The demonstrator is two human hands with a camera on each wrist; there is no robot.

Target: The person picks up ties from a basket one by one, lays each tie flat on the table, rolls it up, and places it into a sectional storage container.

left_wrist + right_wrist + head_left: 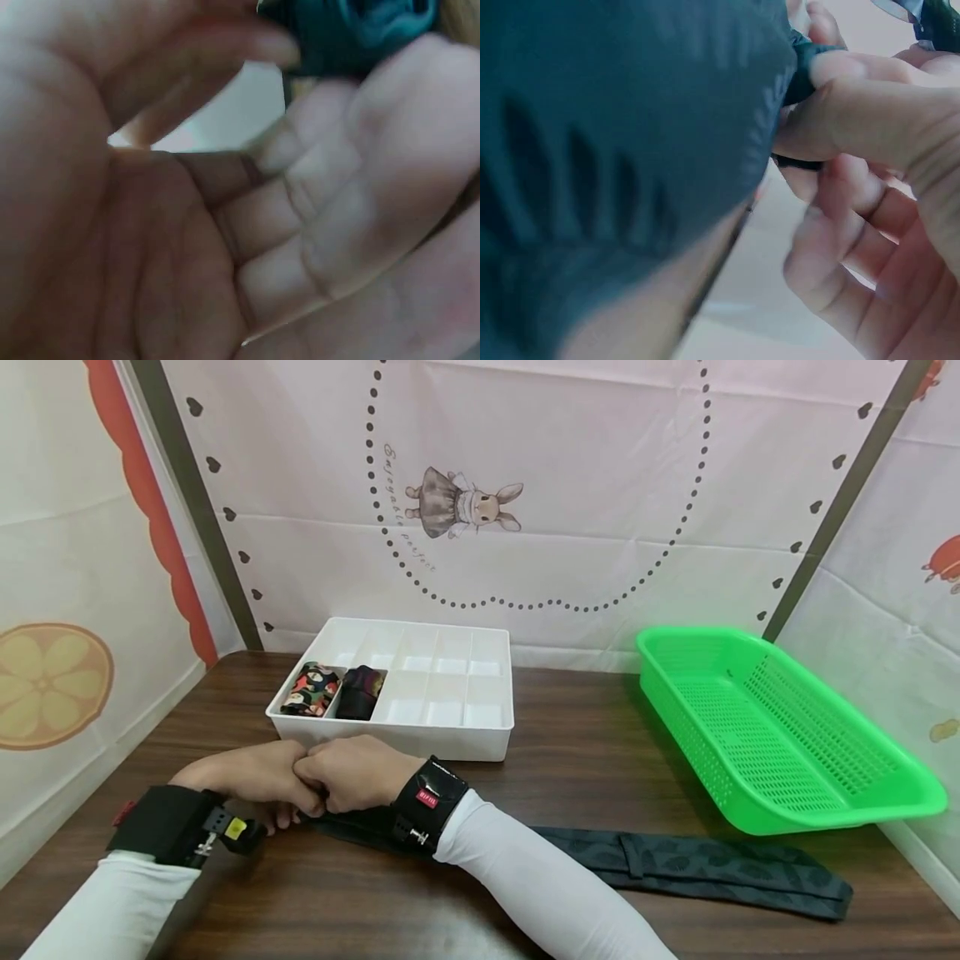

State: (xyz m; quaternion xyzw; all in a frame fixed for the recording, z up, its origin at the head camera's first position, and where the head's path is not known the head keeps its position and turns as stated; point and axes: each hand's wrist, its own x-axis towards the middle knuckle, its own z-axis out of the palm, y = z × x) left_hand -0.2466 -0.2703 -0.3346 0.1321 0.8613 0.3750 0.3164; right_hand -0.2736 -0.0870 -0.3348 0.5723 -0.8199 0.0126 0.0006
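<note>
A dark patterned necktie (697, 864) lies along the front of the wooden table (585, 752), running from my hands out to the right. Both hands meet knuckle to knuckle over its left end. My left hand (281, 802) curls its fingers around the rolled end of the tie (360, 30). My right hand (315, 793) pinches the same rolled end (810, 64), with the tie's fabric (615, 150) filling much of the right wrist view. The tie's end itself is hidden under the hands in the head view.
A white divided organizer box (450, 727) stands just behind the hands, with a colourful rolled tie (311, 689) and a dark rolled tie (362, 692) in its front left compartments. A green plastic basket (780, 735) sits at the right. Cloth walls enclose the table.
</note>
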